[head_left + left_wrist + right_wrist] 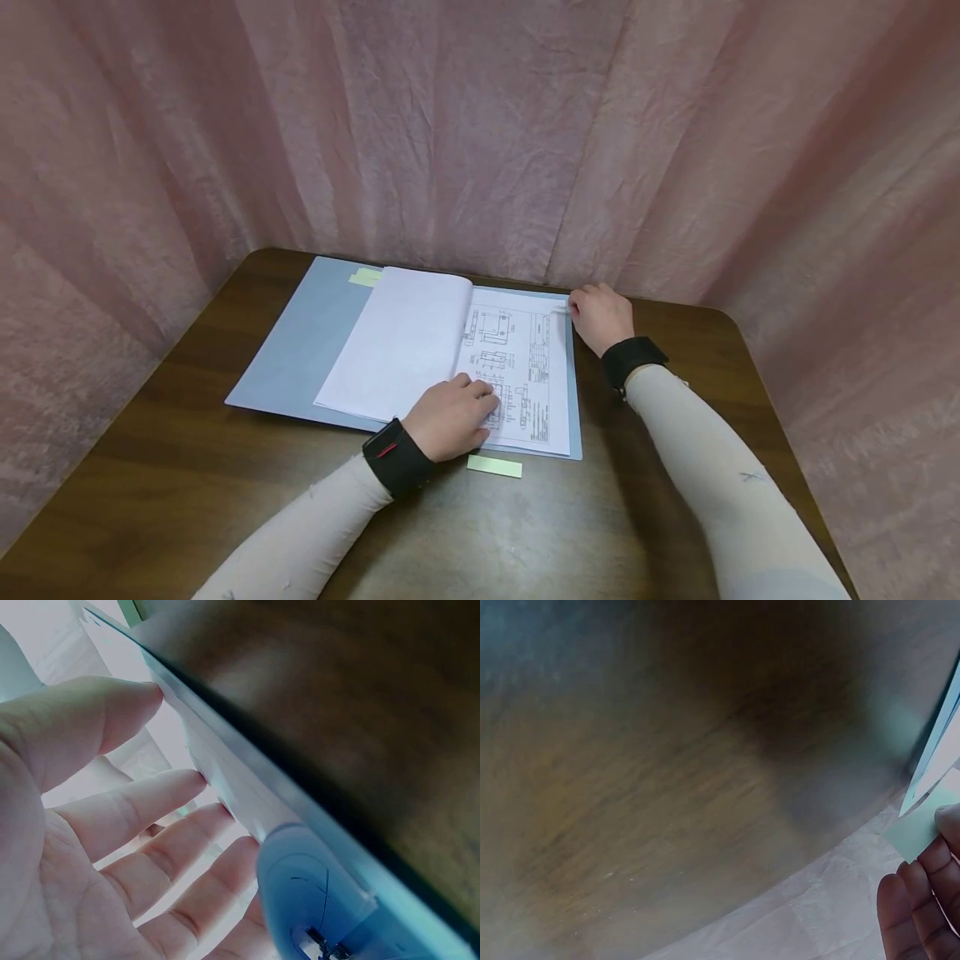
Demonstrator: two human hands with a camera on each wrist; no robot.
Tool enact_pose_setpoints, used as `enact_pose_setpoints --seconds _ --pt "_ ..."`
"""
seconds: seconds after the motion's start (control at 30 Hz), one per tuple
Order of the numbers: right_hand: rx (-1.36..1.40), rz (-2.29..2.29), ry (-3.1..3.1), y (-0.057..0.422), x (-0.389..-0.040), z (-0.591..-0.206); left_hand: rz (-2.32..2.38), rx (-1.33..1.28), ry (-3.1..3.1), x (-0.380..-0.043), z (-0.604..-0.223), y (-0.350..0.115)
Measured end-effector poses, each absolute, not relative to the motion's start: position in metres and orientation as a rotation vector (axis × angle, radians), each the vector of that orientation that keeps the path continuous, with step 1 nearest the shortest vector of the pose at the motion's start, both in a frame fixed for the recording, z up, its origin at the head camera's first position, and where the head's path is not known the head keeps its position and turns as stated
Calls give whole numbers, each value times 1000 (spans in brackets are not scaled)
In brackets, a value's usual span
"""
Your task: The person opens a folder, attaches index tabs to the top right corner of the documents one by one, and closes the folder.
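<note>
Tabletop [562, 542] wood-grained, softly glossy — folder [288, 350] smooth, matt; pages [405, 333] matt paper — curtain [487, 125] crinkled, faintly lustrous cloth.

The tabletop [555, 533] is dark brown with wood grain and rounded far corners; a pale sheen shows on its near middle. A light blue folder [292, 358] lies open across the far part, left of centre, its far edge near the tabletop's own. A small green pad [495, 467] lies just beside the folder's near edge, toward the right.
</note>
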State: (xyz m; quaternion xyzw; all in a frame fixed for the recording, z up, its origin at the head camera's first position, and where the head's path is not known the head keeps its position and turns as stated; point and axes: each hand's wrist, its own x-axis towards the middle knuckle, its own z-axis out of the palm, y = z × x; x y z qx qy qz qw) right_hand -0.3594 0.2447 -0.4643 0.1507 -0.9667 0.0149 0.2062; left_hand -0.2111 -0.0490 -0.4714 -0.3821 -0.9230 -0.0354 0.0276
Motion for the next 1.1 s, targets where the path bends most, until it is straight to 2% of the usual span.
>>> enact_pose_setpoints --seconds 1.1 --pt "517 -136 -2785 244 -374 -475 -112 -1175 -2868 -212 -467 -48"
